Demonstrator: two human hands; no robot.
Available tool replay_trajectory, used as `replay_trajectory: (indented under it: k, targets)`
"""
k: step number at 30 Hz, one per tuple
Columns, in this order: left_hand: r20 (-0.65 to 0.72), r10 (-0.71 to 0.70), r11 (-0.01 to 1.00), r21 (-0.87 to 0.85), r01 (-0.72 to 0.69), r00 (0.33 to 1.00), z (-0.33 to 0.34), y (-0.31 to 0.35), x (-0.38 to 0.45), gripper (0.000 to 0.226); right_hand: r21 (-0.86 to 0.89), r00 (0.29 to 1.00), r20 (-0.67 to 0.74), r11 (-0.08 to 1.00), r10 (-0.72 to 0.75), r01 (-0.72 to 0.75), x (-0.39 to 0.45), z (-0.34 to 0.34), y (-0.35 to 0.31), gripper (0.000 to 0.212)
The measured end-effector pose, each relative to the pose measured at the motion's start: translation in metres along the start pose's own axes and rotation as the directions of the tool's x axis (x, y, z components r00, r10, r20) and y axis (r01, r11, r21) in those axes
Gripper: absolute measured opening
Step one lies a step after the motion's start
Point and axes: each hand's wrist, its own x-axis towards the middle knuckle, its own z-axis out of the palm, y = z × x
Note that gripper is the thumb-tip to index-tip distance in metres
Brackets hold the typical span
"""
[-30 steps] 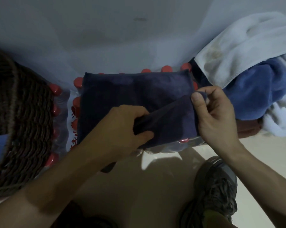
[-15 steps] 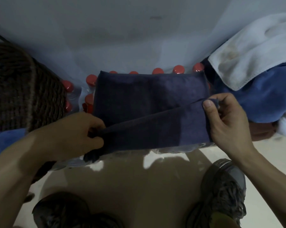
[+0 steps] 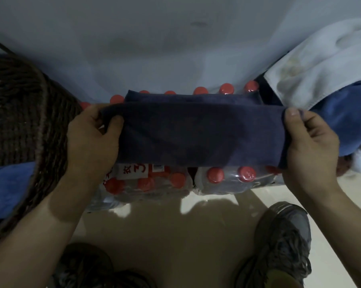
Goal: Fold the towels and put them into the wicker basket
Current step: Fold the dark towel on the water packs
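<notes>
— So, starting at the left edge of the frame: what's there?

— The wicker basket [image 3: 24,121] fills the left side, with a blue towel [image 3: 7,186] already inside it at lower left. Just right of it, the left hand [image 3: 92,140] pinches the left end of the navy towel [image 3: 196,134], thumb on top and fingers curled beneath.

— And the towel itself?

— It sits mid-frame, stretched between both hands over the shrink-wrapped bottle packs [image 3: 196,179] with red caps. Its near layer is lifted toward the far edge, while a strip of the lower layer shows behind it. The right hand [image 3: 308,142] grips the right end the same way, thumb over the fold. Farther right, a heap of unfolded towels [image 3: 329,84], white over blue, waits in the upper right.

— What could go wrong from here?

— I'd judge the fold may land crooked: if one hand leads the other, the edges won't meet. The bottle caps make a bumpy bed, so the cloth could sag or slide off the near side. A loose pinch would let the layer drop open.

— How does it differ from half a second ago?

— Then the left hand held the cloth low and near, so the lifted edge ran diagonally. Now both hands have carried it up and level, and the near row of caps is uncovered.
</notes>
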Motion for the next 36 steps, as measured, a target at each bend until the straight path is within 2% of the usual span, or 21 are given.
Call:
replay_trajectory:
  k: [2, 4, 7, 11, 13, 16, 25, 29, 32, 36]
  targets:
    - [-0.018, -0.058, 0.994, -0.09, 0.056, 0.998, 0.006, 0.001, 0.0, 0.026, 0.045, 0.996, 0.058, 0.996, 0.068, -0.071, 0.004, 0.0, -0.007, 0.024]
    - [0.044, -0.111, 0.989, -0.095, 0.114, 0.993, 0.008, -0.003, -0.001, 0.031, -0.002, 0.972, 0.178, 0.988, 0.154, -0.157, 0.006, -0.004, -0.008, 0.029]
    - [0.13, -0.022, 0.99, 0.142, 0.004, 0.991, 0.002, -0.017, -0.003, 0.032, -0.136, 0.951, 0.261, 0.982, 0.165, -0.133, 0.003, -0.013, 0.0, 0.015]
    - [0.156, 0.093, 0.942, 0.305, -0.138, 0.983, -0.003, -0.021, -0.006, 0.027, -0.341, 0.967, 0.255, 0.935, -0.012, 0.101, -0.005, -0.016, 0.014, 0.006]
    - [0.134, 0.109, 0.935, 0.323, -0.147, 0.985, -0.001, -0.021, -0.008, 0.028, -0.447, 0.965, 0.239, 0.871, -0.105, 0.206, -0.005, -0.017, 0.016, 0.006]
    - [0.108, 0.09, 0.929, 0.35, -0.122, 0.99, -0.003, -0.025, -0.013, 0.027, -0.517, 0.956, 0.226, 0.808, -0.188, 0.281, -0.004, -0.021, 0.013, 0.009]
    - [0.068, 0.085, 0.941, 0.322, -0.103, 0.994, 0.002, -0.027, -0.007, 0.027, -0.58, 0.942, 0.231, 0.743, -0.244, 0.334, -0.002, -0.011, 0.005, 0.01]
    - [0.156, 0.075, 0.912, 0.389, -0.131, 0.985, 0.003, -0.032, 0.004, 0.026, -0.703, 0.948, 0.29, 0.642, -0.133, 0.305, 0.009, -0.008, 0.009, 0.026]
    - [0.175, 0.079, 0.905, 0.401, -0.144, 0.981, 0.002, -0.034, 0.005, 0.026, -0.733, 0.947, 0.292, 0.606, -0.132, 0.31, 0.009, -0.009, 0.012, 0.04]
    - [0.191, 0.053, 0.913, 0.389, -0.125, 0.98, 0.001, -0.032, 0.009, 0.02, -0.747, 0.954, 0.273, 0.597, -0.128, 0.294, 0.008, -0.009, 0.011, 0.041]
